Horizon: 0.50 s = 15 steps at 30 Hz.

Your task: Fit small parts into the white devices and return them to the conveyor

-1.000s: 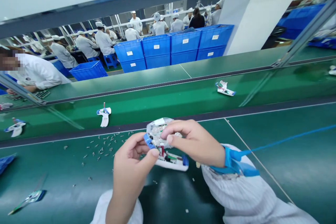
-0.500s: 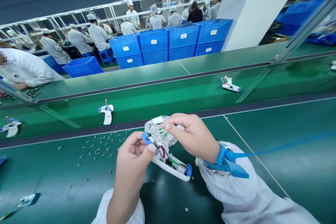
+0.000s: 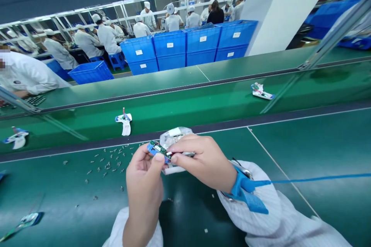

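Observation:
My left hand (image 3: 146,173) holds an open, pistol-shaped device (image 3: 156,149) by its blue end, thumb on the near side. A green circuit board and dark red wires show in its white-and-blue housing. My right hand (image 3: 199,158) is closed in a pinch at the wires beside the board. Whatever small piece sits between its fingertips is too covered to make out. The right fingers also hide much of the device's handle. Behind both hands lies a clear plastic bag (image 3: 165,137) of small parts.
Small metal pieces (image 3: 108,166) are scattered left of my hands. A circuit board (image 3: 29,220) lies at the near left. Similar half-built devices (image 3: 126,125) lie on the green conveyor (image 3: 185,104). A blue wrist strap cord (image 3: 313,179) runs right. Co-workers and blue crates (image 3: 169,44) are beyond.
My right hand has moved from the plastic bag to the device. The device has turned and risen slightly in my left hand. The devices on the conveyor have shifted right.

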Each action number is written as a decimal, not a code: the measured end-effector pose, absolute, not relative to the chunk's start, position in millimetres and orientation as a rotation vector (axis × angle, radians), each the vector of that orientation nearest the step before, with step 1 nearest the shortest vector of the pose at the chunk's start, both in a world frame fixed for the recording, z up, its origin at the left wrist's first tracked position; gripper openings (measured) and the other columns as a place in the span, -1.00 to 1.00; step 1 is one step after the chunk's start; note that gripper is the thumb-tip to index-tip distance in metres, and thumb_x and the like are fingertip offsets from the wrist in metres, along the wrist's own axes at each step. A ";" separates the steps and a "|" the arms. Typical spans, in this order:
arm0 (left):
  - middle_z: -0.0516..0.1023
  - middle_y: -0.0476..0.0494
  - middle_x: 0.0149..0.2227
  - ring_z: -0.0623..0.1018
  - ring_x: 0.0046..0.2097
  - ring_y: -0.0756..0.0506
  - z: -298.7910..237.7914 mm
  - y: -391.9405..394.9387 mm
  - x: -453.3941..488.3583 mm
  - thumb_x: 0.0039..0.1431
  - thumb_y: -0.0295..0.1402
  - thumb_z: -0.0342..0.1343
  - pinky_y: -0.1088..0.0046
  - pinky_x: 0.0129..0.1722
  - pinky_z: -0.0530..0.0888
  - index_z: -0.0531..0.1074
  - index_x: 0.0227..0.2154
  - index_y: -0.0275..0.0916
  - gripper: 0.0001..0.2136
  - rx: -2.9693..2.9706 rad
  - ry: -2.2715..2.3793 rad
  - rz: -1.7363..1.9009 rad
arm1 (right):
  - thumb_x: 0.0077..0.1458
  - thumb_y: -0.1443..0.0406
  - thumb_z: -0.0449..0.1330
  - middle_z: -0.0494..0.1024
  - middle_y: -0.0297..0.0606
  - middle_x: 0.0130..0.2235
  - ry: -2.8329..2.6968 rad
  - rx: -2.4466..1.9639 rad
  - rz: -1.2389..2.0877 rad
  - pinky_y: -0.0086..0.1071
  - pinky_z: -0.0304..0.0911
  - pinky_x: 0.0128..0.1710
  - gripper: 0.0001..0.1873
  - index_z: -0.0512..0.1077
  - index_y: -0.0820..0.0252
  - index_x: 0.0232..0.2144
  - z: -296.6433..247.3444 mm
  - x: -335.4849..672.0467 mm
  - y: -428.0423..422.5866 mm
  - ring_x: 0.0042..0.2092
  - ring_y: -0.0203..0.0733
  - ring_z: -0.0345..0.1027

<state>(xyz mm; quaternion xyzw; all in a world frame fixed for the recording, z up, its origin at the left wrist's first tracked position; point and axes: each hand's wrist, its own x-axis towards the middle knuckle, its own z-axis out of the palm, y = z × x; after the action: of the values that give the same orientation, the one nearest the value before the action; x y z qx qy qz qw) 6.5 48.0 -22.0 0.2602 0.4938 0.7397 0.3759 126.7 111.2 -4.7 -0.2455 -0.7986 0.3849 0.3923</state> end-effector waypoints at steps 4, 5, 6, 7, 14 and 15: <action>0.46 0.03 -0.59 0.42 -0.58 0.09 -17.4 49.0 7.5 -0.24 -0.23 0.43 0.68 -0.59 0.40 0.49 -0.49 -0.26 -0.71 0.603 1.220 1.898 | 0.02 0.44 0.20 0.62 -0.30 -0.44 -1.929 -0.451 0.737 -0.48 0.30 -0.29 -0.87 0.56 0.23 -0.48 -10.4 125.8 113.1 -0.36 -0.32 0.47; 0.44 0.04 -0.61 0.41 -0.59 0.10 -16.2 49.3 7.8 -0.25 -0.24 0.43 0.69 -0.59 0.40 0.49 -0.52 -0.26 -0.72 0.588 1.207 1.895 | 0.02 0.44 0.21 0.62 -0.30 -0.43 -1.920 -0.410 0.702 -0.49 0.30 -0.28 -0.87 0.55 0.23 -0.49 -11.5 125.4 113.5 -0.36 -0.32 0.48; 0.43 0.06 -0.63 0.40 -0.60 0.12 -15.2 49.6 8.1 -0.26 -0.25 0.44 0.71 -0.59 0.39 0.48 -0.54 -0.26 -0.72 0.574 1.194 1.893 | 0.01 0.45 0.21 0.62 -0.30 -0.43 -1.915 -0.382 0.679 -0.49 0.31 -0.28 -0.86 0.55 0.22 -0.49 -12.5 124.9 113.9 -0.36 -0.33 0.48; 0.42 0.07 -0.64 0.40 -0.60 0.13 -14.4 49.8 8.4 -0.26 -0.26 0.44 0.74 -0.59 0.38 0.48 -0.55 -0.26 -0.72 0.563 1.182 1.892 | 0.00 0.46 0.21 0.62 -0.32 -0.44 -1.912 -0.370 0.661 -0.48 0.31 -0.28 -0.86 0.54 0.21 -0.50 -13.4 124.3 114.2 -0.37 -0.33 0.47; 0.45 0.05 -0.61 0.42 -0.59 0.11 -15.3 49.5 8.7 -0.17 -0.20 0.39 0.68 -0.56 0.41 0.44 -0.51 -0.26 -0.71 0.533 1.156 1.896 | 0.00 0.43 0.17 0.59 -0.39 -0.42 -1.964 -0.544 0.547 -0.31 0.19 -0.20 -0.85 0.49 0.16 -0.53 -15.0 121.9 109.9 -0.30 -0.26 0.40; 0.45 0.05 -0.60 0.42 -0.58 0.11 -16.3 49.5 9.0 -0.15 -0.19 0.38 0.67 -0.55 0.42 0.44 -0.50 -0.25 -0.71 0.543 1.165 1.902 | 0.02 0.41 0.17 0.58 -0.38 -0.40 -1.972 -0.593 0.542 -0.29 0.17 -0.19 -0.86 0.49 0.16 -0.51 -14.4 121.6 107.8 -0.28 -0.24 0.38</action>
<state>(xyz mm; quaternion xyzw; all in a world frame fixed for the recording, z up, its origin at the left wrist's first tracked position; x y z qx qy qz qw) 9.0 49.5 -16.3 0.2155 0.4628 0.7554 0.4107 121.6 107.8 -14.4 -0.2435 -0.8101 0.2226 0.4847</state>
